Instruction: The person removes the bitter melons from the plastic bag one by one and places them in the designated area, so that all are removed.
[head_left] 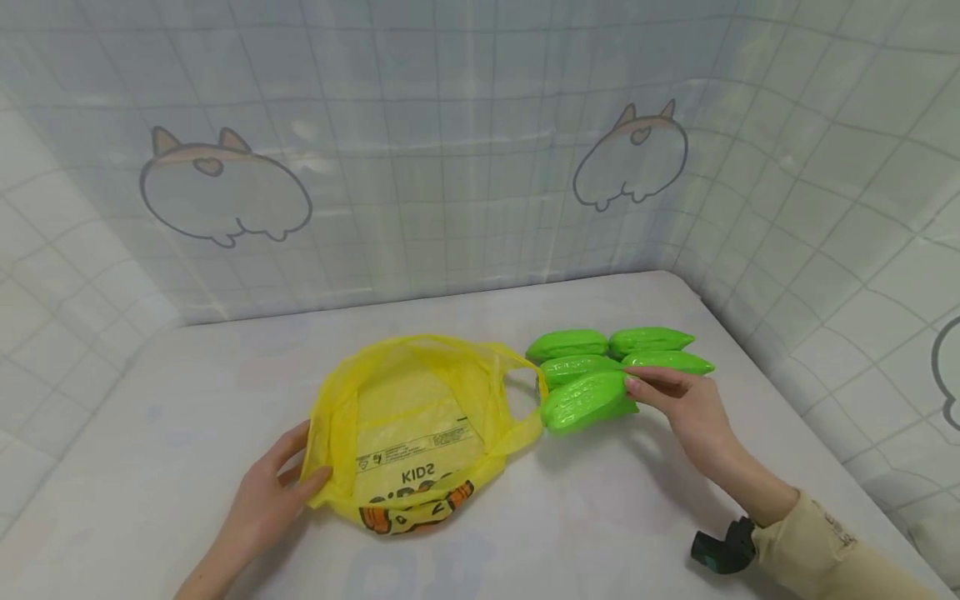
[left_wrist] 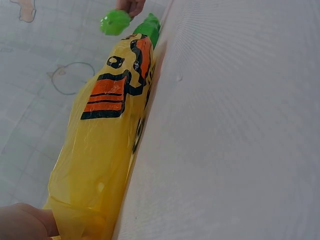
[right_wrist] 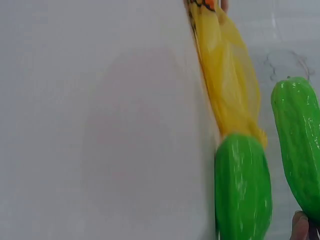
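Note:
My left hand (head_left: 266, 487) pinches the left rim of a yellow plastic bag (head_left: 337, 433) with thumb and fingers. The bag lies with its mouth spread wide, showing printed lettering inside and an orange and black cartoon near its front. To its right, my right hand (head_left: 686, 404) grips one end of a bright green bitter melon (head_left: 588, 402). This melon is raised off the table in the right wrist view, its far end beside the bag's handle loop (head_left: 528, 429). Just behind it lies another green melon (head_left: 577, 367), partly covered by the held one.
Several more green melons lie at the back right, among them a left one (head_left: 567, 343) and a right one (head_left: 651, 339). A white cloth with grid lines and cartoon animals (head_left: 225, 192) rises behind the table (head_left: 465, 575). A black device (head_left: 723, 546) sits by the right sleeve.

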